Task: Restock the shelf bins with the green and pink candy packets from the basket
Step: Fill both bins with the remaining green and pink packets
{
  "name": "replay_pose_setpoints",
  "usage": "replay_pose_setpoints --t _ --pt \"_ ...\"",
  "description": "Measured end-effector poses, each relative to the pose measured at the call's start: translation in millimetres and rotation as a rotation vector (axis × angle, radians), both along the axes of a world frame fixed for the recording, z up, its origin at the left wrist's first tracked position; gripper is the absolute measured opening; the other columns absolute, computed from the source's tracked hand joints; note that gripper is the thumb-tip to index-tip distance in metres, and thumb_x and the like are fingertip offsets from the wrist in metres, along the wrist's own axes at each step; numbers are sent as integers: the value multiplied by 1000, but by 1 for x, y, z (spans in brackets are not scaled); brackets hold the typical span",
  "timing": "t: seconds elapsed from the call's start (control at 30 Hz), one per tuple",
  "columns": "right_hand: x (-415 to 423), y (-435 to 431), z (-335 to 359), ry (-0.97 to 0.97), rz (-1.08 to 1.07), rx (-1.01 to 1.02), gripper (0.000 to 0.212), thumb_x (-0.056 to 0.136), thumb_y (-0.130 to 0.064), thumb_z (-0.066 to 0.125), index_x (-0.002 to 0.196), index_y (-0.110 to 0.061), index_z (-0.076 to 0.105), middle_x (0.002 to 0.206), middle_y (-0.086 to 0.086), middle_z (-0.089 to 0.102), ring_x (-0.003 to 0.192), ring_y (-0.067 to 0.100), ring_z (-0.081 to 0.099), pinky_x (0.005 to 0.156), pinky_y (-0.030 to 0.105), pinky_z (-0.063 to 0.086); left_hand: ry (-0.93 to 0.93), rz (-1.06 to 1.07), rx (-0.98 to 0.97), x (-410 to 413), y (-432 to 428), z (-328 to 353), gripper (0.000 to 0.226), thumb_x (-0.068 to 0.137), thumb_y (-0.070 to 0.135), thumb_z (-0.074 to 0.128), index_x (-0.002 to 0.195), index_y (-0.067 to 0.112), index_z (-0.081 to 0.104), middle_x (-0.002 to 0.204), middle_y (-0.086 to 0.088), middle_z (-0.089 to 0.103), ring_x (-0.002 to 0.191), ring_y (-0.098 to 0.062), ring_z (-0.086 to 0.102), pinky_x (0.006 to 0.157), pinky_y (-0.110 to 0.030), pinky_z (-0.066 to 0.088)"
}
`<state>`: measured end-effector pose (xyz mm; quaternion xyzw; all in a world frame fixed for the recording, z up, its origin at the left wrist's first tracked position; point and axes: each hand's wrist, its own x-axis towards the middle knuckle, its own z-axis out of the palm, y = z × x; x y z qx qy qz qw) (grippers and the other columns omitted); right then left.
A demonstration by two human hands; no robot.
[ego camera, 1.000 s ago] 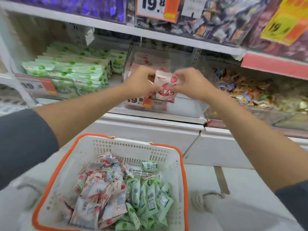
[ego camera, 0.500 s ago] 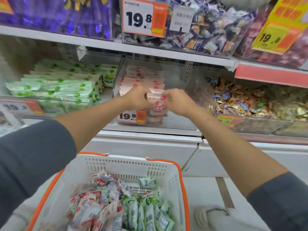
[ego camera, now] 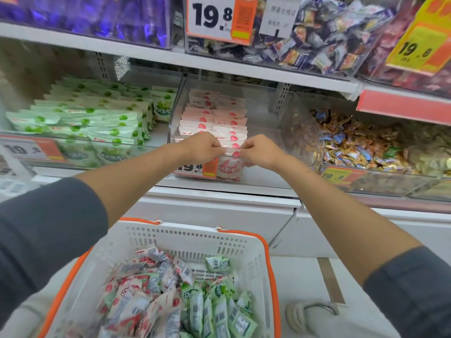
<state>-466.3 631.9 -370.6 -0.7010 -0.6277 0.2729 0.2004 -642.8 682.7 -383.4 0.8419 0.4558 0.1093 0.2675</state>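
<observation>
A pink candy packet (ego camera: 232, 152) stands upright at the front of the clear middle bin (ego camera: 263, 118), which holds rows of pink packets (ego camera: 214, 118). My left hand (ego camera: 205, 146) pinches its top left corner and my right hand (ego camera: 260, 150) pinches its top right corner. The bin to the left is packed with green packets (ego camera: 92, 118). Below my arms sits the white basket with an orange rim (ego camera: 170, 235), holding several loose pink packets (ego camera: 136, 296) on its left and green packets (ego camera: 214, 311) on its right.
A bin of mixed gold and blue wrapped candies (ego camera: 361, 142) stands right of the pink bin. The shelf above (ego camera: 219, 62) carries more candy bins and 19.8 price tags (ego camera: 214, 18). A white shoe (ego camera: 300, 315) stands on the floor right of the basket.
Both hands carried the pink packet forward and down from in front of the shelf into the front of the pink bin. The view tilted up and moved closer.
</observation>
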Motion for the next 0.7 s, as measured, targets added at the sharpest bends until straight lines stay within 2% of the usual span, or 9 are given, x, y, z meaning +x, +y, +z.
replay_pose_setpoints --t 0.07,0.13,0.2,0.27,0.33,0.4,0.5,0.6,0.7 --pt "0 -1 -1 -36 -2 4 23 90 -18 61 82 1 71 75 5 67 77 21 67 75 34 55 -32 16 -47 -2 -1 0 53 100 31 49 53 14 33 53 -1 31 51 -18 27 55 -30 26" --pt "0 -4 -2 -60 -5 30 23 89 -23 63 81 -3 72 74 3 69 76 18 65 73 33 52 -68 29 -19 -4 -4 -2 48 99 33 51 57 10 49 57 -2 43 53 -18 36 57 -30 33" --pt "-1 -9 -7 -27 -69 143 15 88 -19 63 88 -8 72 84 2 71 80 16 64 75 32 50 -111 83 125 -7 -11 -3 27 96 36 56 90 15 71 83 2 65 74 -14 57 71 -31 49" --pt "-5 -21 -13 -90 -134 395 15 86 -14 60 96 -12 71 92 -3 67 87 15 61 80 28 48 -188 175 330 -12 -24 -2 26 93 33 58 112 21 70 103 7 69 95 -12 61 83 -33 52" --pt "-17 -37 -21 -162 -92 628 13 83 -12 58 92 -14 68 86 -7 59 85 15 56 76 28 45 -260 237 479 -19 -44 -2 19 90 26 57 104 24 69 96 12 67 93 -11 59 77 -32 50" --pt "-36 -56 -33 -168 -11 684 10 82 -12 59 86 -15 67 81 -7 58 79 14 53 69 29 42 -307 280 436 -31 -64 -12 14 84 21 56 91 26 67 83 12 64 82 -14 58 69 -31 48" --pt "-68 -80 -68 -115 86 508 15 83 -12 57 91 -14 69 79 -4 62 76 17 56 68 31 44 -253 315 149 -62 -90 -54 12 82 18 57 82 26 65 80 9 65 77 -16 60 71 -32 49" --pt "-89 -101 -115 -102 216 148 18 88 -12 54 97 -15 69 72 -10 58 69 16 55 66 32 48 -136 276 -133 -107 -107 -103 16 87 8 57 85 21 66 87 2 65 80 -18 59 74 -30 50" --pt "-101 -112 -169 -103 292 -114 20 91 -10 53 102 -12 70 91 -2 65 78 14 59 71 27 47 31 233 -267 -148 -116 -146 18 90 1 54 95 10 69 106 2 59 84 -17 57 66 -11 46"
